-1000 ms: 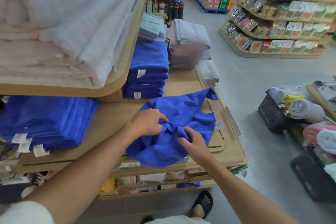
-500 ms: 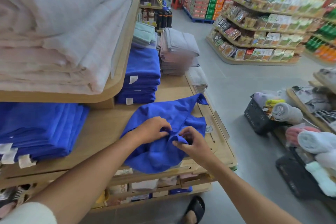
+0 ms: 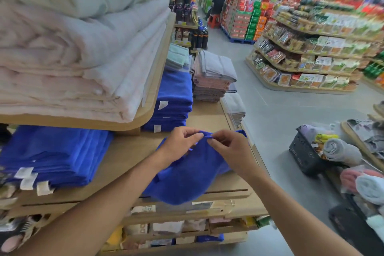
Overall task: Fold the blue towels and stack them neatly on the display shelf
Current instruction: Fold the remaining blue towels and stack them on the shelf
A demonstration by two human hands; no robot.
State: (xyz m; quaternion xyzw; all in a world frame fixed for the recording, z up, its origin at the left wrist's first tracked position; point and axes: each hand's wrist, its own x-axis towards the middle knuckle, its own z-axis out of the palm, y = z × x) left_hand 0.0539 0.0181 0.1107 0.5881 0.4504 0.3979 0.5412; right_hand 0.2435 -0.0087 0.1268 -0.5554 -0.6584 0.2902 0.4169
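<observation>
Head view, left hand (image 3: 178, 145) and right hand (image 3: 230, 149) now higher, close together, pinching lifted edge of blue towel (image 3: 187, 181)

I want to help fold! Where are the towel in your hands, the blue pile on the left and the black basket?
towel (image 3: 187, 181): head view, its rumpled middle.
blue pile (image 3: 56, 156): head view, top of the folded stack.
basket (image 3: 301, 155): head view, its dark side wall.

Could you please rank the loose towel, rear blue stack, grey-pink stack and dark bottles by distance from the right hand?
1. loose towel: pinched by the right hand.
2. rear blue stack: behind, leftward.
3. grey-pink stack: farther back.
4. dark bottles: farthest back.
</observation>
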